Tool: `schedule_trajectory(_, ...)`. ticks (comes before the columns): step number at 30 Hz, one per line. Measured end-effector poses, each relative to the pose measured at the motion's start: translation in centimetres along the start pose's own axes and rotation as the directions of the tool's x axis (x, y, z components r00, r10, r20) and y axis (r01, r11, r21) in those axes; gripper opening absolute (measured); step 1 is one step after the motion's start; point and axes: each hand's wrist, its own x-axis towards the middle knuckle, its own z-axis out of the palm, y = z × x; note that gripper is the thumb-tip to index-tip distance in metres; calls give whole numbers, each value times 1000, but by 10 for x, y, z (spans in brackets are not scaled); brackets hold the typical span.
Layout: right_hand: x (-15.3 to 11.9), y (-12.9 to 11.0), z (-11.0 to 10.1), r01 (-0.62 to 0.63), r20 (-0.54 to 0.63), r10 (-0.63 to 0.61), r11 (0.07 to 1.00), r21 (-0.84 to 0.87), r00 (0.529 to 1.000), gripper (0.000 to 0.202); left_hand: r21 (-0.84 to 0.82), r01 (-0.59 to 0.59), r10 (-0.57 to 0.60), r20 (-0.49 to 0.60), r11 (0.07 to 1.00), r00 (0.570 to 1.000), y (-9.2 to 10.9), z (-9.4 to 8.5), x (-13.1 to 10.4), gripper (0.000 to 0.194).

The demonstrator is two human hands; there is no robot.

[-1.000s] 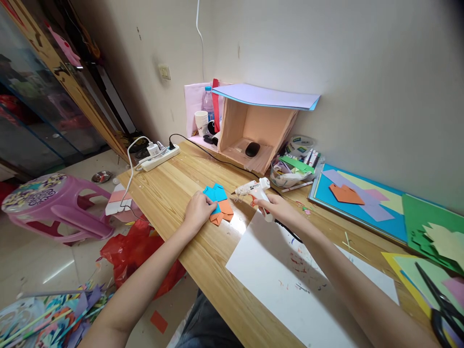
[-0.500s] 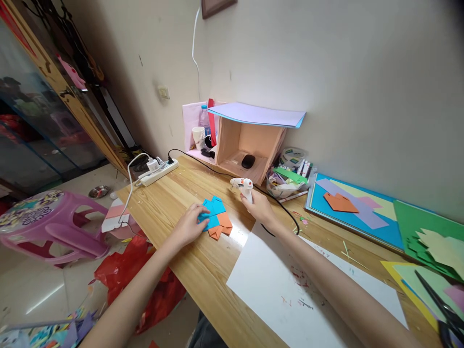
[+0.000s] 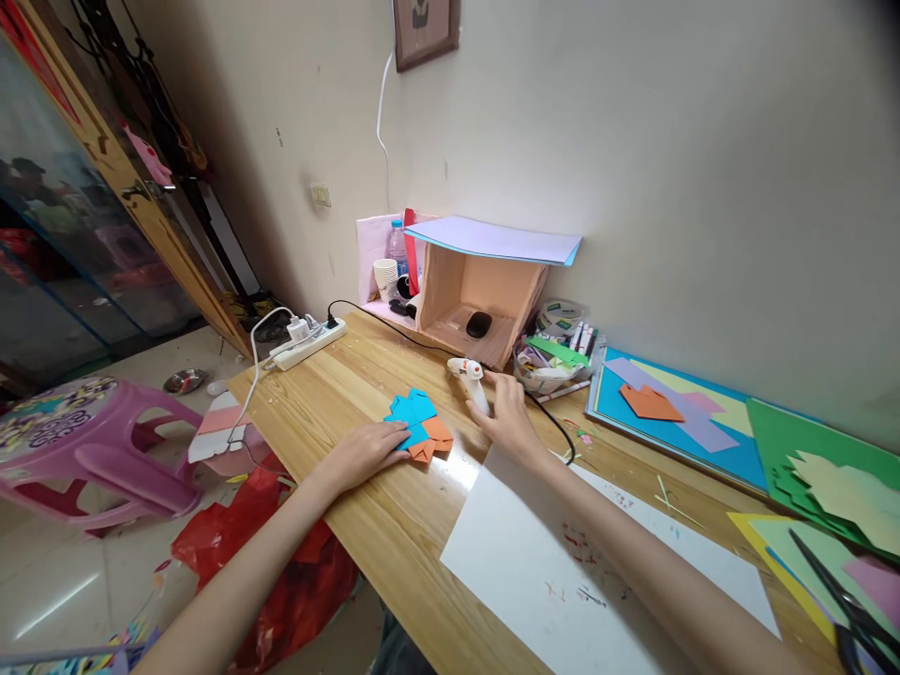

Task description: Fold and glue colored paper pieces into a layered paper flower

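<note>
A folded blue and orange paper piece (image 3: 420, 424) lies flat on the wooden table (image 3: 394, 525). My left hand (image 3: 364, 453) rests on the table at its left side, palm down, fingertips touching the blue edge. To the right of the paper, a white glue gun (image 3: 470, 380) stands with its nozzle pointing left. My right hand (image 3: 507, 414) is at the glue gun, the fingers apart and touching or very near its handle; whether they bear any of its weight is hard to tell. A black cable runs behind that hand.
A white sheet (image 3: 534, 562) lies under my right forearm. Behind are an open cardboard box (image 3: 457, 291) and a basket of markers (image 3: 555, 361). A power strip (image 3: 309, 345) sits at the left, coloured papers (image 3: 756, 441) and scissors (image 3: 850, 605) at the right.
My right hand has loosened around the glue gun, which now sits lower and more tilted. My left hand has flattened and slid slightly left off the paper. The view has tipped upward a little.
</note>
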Motion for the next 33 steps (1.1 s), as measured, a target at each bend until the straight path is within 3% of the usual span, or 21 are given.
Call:
schedule_trajectory(2, -12, -9, -9, 161, -28, -160, 987, 30, 987, 44, 37, -16, 17, -7, 999, 1000, 0, 2, 0, 31)
schedule_trajectory(5, -20, -24, -10, 423, 153, -438, 898, 122, 886, 36, 71, -31, 34, -35, 997, 999, -1, 5, 0, 30)
schedule_trajectory(6, -19, -28, -7, 455, 199, -477, 878, 145, 856, 35, 77, -35, 39, -46, 996, 998, -1, 6, 0, 30)
schedule_trajectory(8, -14, -37, 0, 455, 246, -482, 876, 163, 841, 29, 61, -45, 50, -86, 997, 995, -1, 6, 1, 30)
schedule_trajectory(12, -2, -53, 1, 368, 268, -426, 898, 243, 864, 11, -93, 15, -38, -252, 996, 967, 7, -4, 2, 27)
schedule_trajectory(16, -2, -58, -26, 196, 222, -302, 896, 400, 927, 15, -458, 87, -243, -293, 885, 925, 28, -23, 15, 30)
schedule_trajectory(19, -8, -48, -53, 9, 242, -131, 894, 448, 961, 24, -736, 160, -402, -164, 658, 901, 49, -30, 37, 31)
schedule_trajectory(20, -10, -41, -61, -56, 260, -75, 886, 461, 963, 27, -792, 180, -403, -91, 584, 911, 56, -30, 45, 31)
schedule_trajectory(22, -16, -25, -75, -167, 298, 22, 867, 469, 954, 31, -849, 238, -331, 80, 472, 940, 69, -24, 64, 31)
schedule_trajectory(25, -27, 3, -90, -279, 334, 125, 840, 465, 934, 33, -865, 340, -248, 261, 369, 933, 90, -9, 90, 32)
schedule_trajectory(28, -40, 26, -101, -351, 343, 200, 814, 463, 918, 33, -852, 383, -244, 311, 356, 919, 110, 7, 112, 35)
schedule_trajectory(33, -60, 45, -121, -352, 364, 207, 848, 396, 908, 28, -802, 402, -194, 352, 442, 916, 136, 29, 133, 40)
